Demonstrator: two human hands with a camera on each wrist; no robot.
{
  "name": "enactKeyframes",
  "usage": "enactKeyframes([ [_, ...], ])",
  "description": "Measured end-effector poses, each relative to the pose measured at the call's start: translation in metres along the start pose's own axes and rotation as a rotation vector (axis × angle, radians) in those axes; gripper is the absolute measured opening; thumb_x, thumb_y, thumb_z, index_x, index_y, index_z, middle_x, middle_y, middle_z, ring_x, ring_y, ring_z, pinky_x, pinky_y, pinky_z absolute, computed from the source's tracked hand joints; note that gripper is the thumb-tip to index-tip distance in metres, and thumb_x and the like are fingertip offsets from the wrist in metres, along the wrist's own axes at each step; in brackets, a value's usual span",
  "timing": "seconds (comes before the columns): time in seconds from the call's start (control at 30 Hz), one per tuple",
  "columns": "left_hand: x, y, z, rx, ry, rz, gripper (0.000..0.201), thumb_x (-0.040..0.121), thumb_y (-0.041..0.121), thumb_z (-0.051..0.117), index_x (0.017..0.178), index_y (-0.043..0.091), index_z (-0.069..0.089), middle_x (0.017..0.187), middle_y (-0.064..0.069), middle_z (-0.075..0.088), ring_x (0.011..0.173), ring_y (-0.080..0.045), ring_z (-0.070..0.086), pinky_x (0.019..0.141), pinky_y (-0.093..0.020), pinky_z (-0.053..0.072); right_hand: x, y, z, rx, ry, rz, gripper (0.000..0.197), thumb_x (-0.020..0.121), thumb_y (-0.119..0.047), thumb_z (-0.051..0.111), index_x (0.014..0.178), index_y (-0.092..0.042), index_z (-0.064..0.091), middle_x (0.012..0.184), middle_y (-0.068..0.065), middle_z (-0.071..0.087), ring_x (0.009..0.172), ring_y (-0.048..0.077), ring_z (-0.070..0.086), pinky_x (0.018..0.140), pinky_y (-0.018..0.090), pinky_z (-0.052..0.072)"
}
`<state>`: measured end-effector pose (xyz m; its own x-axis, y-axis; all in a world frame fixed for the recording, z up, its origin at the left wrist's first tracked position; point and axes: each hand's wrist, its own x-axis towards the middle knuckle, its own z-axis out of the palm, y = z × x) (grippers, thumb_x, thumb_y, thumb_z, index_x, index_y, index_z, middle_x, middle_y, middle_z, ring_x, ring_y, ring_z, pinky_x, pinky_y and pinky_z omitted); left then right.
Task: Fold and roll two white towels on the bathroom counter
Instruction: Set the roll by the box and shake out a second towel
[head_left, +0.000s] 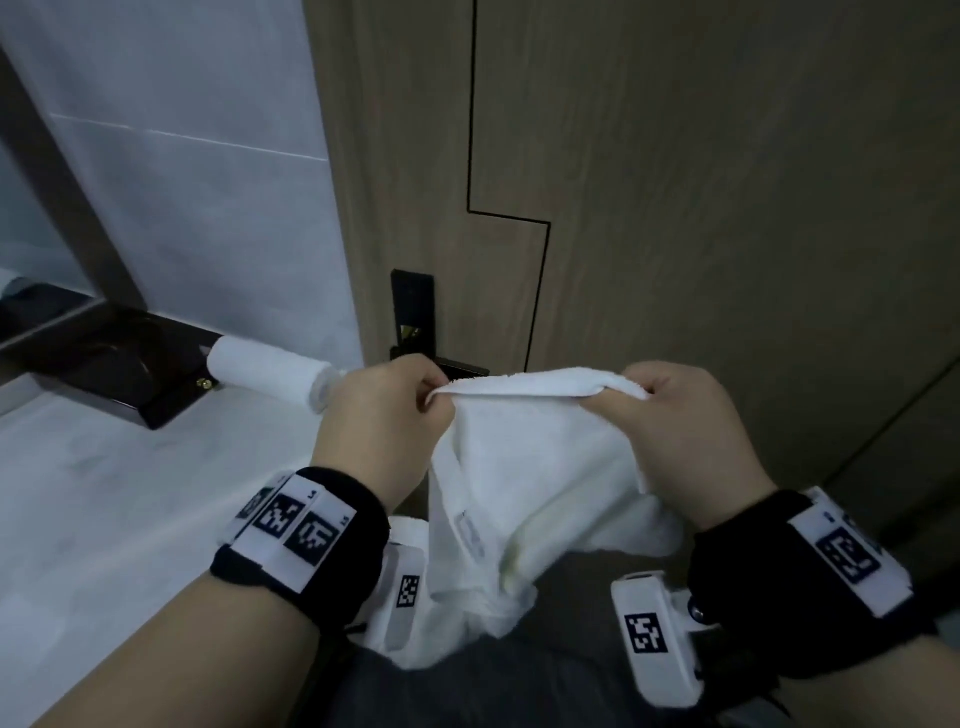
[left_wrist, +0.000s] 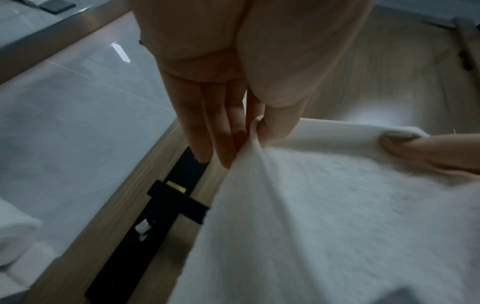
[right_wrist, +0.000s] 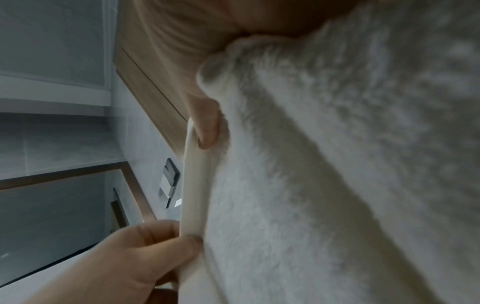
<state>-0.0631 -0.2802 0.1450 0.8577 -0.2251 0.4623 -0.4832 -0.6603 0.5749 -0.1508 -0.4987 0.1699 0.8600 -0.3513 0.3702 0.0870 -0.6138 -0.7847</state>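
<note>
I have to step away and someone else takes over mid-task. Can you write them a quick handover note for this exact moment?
Left hand pinches the top edge of the loose towel at one end; right hand grips the other end. The towel hangs in the air between them, in front of the door, off the counter.
Done: one rolled towel lies on the counter beside a dark tray.
Left: lay the held towel on the counter, fold it, roll it.

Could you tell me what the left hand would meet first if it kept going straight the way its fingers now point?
Probably the black door handle plate: the left hand's fingers point toward it, though depth is unclear.
</note>
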Motion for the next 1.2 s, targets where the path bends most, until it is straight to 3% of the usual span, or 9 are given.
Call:
enactKeyframes([
  [0.23, -0.006, -0.022, 0.025, 0.056, -0.231, -0.136, 0.007, 0.089, 0.024, 0.053, 0.083, 0.024, 0.058, 0.068, 0.003, 0.061, 0.068, -0.022, 0.059, 0.065, -0.036, 0.051, -0.023, 0.014, -0.010, 0.055, -0.010, 0.119, 0.048, 0.082, -0.035, 0.066, 0.054, -0.019, 0.031, 0.053, -0.007, 0.027, 0.050, 0.007, 0.026, 0.042, 0.017, 0.022],
  [0.37, -0.010, -0.032, 0.047, 0.114, -0.410, -0.153, 0.012, 0.099, 0.026, 0.044, 0.093, 0.019, 0.053, 0.071, 0.003, 0.056, 0.069, -0.023, 0.054, 0.063, -0.035, 0.043, -0.023, 0.022, -0.020, 0.158, -0.032, 0.230, 0.040, 0.086, -0.041, 0.059, 0.069, -0.005, 0.064, 0.064, 0.015, 0.056, 0.056, 0.006, 0.047, 0.050, 0.020, 0.037],
  [0.47, -0.012, -0.034, 0.061, 0.108, -0.534, -0.186, 0.021, 0.104, 0.024, 0.037, 0.087, 0.016, 0.048, 0.070, 0.001, 0.052, 0.068, -0.022, 0.052, 0.060, -0.032, 0.033, -0.023, 0.031, -0.029, 0.161, -0.017, 0.264, 0.027, 0.087, -0.040, 0.055, 0.084, -0.022, 0.075, 0.075, 0.000, 0.071, 0.066, -0.002, 0.058, 0.060, 0.018, 0.046],
  [0.63, -0.016, -0.019, 0.077, -0.059, -0.520, -0.192, 0.031, 0.105, 0.024, 0.034, 0.076, 0.016, 0.042, 0.070, -0.003, 0.051, 0.061, -0.017, 0.047, 0.055, -0.033, 0.032, -0.027, 0.057, -0.030, 0.250, -0.006, 0.453, 0.031, 0.085, -0.044, 0.060, 0.090, -0.017, 0.074, 0.076, -0.006, 0.073, 0.069, 0.008, 0.067, 0.062, 0.028, 0.050],
  [0.73, -0.017, -0.003, 0.083, -0.160, -0.510, -0.117, 0.031, 0.104, 0.028, 0.037, 0.075, 0.022, 0.043, 0.070, 0.001, 0.051, 0.062, -0.015, 0.049, 0.056, -0.031, 0.034, -0.029, 0.068, -0.028, 0.353, 0.016, 0.529, 0.024, 0.084, -0.030, 0.062, 0.090, -0.009, 0.072, 0.085, 0.008, 0.075, 0.078, 0.025, 0.070, 0.072, 0.036, 0.049],
  [0.83, -0.019, 0.013, 0.090, -0.260, -0.494, -0.088, 0.025, 0.103, 0.031, 0.042, 0.078, 0.027, 0.048, 0.069, 0.004, 0.054, 0.061, -0.010, 0.050, 0.054, -0.026, 0.038, -0.031, 0.072, -0.023, 0.342, -0.003, 0.562, 0.030, 0.069, -0.023, 0.062, 0.080, 0.005, 0.063, 0.072, 0.014, 0.064, 0.065, 0.024, 0.059, 0.064, 0.034, 0.042],
  [0.97, -0.021, 0.031, 0.094, -0.495, -0.495, -0.148, 0.014, 0.095, 0.034, 0.058, 0.090, 0.040, 0.047, 0.074, 0.003, 0.065, 0.057, -0.001, 0.057, 0.054, -0.022, 0.045, -0.038, 0.073, -0.015, 0.377, -0.128, 0.609, 0.012, 0.061, -0.017, 0.058, 0.062, -0.005, 0.058, 0.058, 0.012, 0.053, 0.053, 0.022, 0.051, 0.051, 0.029, 0.038],
  [1.1, -0.021, 0.041, 0.089, -0.620, -0.656, -0.125, 0.028, 0.084, 0.030, 0.073, 0.096, 0.035, 0.048, 0.078, -0.015, 0.069, 0.061, -0.018, 0.066, 0.058, -0.034, 0.053, -0.044, 0.079, -0.011, 0.432, -0.234, 0.614, 0.027, 0.059, -0.009, 0.051, 0.074, 0.013, 0.055, 0.066, 0.019, 0.059, 0.058, 0.026, 0.055, 0.052, 0.028, 0.043],
  [1.2, -0.022, 0.040, 0.085, -0.648, -0.664, -0.122, 0.037, 0.077, 0.028, 0.078, 0.100, 0.033, 0.050, 0.080, -0.012, 0.072, 0.069, -0.028, 0.070, 0.063, -0.044, 0.055, -0.045, 0.084, -0.010, 0.516, -0.219, 0.610, 0.031, 0.063, -0.001, 0.047, 0.085, 0.016, 0.060, 0.083, 0.035, 0.064, 0.072, 0.042, 0.062, 0.066, 0.047, 0.050],
])
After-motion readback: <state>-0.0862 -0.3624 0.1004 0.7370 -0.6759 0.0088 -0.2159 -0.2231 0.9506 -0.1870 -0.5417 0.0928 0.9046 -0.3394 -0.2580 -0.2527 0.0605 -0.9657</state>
